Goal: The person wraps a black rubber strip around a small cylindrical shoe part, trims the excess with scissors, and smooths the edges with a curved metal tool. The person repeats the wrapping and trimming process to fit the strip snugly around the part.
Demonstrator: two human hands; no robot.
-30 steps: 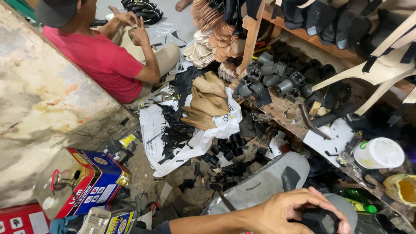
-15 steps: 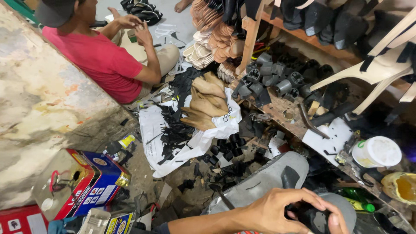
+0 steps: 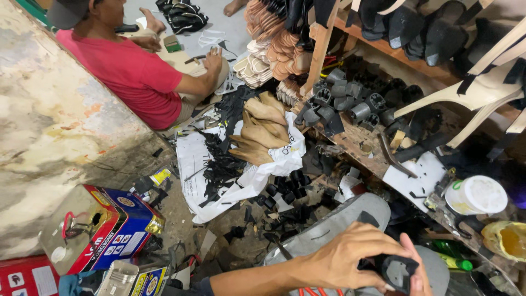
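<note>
My left hand [image 3: 345,257] reaches in from the lower left, its fingers curled over a small black shoe part [image 3: 397,269] at the bottom edge. Only a finger and thumb of my right hand [image 3: 417,275] show there, pressed against the right side of the same part; its grip is cut off by the frame. Both hands hover over a grey cloth-covered surface [image 3: 350,216].
A person in a red shirt [image 3: 131,77] sits at the far left, hands on the floor work. Tan shoe pieces [image 3: 263,129] lie on white plastic [image 3: 274,164]. Black heels [image 3: 350,101] crowd a wooden bench. Nearby stand a white tub [image 3: 476,194], a yellow pot [image 3: 507,238] and a blue-red tin [image 3: 104,225].
My left hand has shifted slightly left on the black part. The seated person's hands have dropped from in front of them down to the floor.
</note>
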